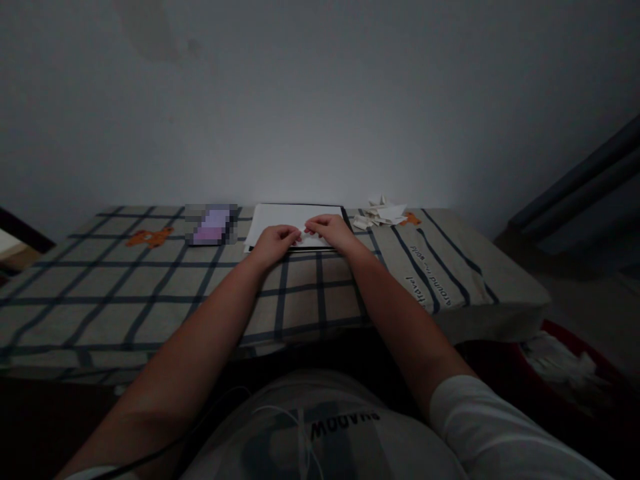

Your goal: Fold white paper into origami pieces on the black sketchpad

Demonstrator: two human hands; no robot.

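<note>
The left hand and the right hand lay knuckles-up, fingers curled and bunched together. Their tips met on a small white paper piece; whether they pinched it or only pressed it flat could not be told. Under the fingers lay a smooth white rectangular paper sheet on a thin black-edged board. Beneath both spread a soft beige cloth with dark blue checks. Beyond the right fingers, near them, sat a loose heap of folded white paper scraps.
</note>
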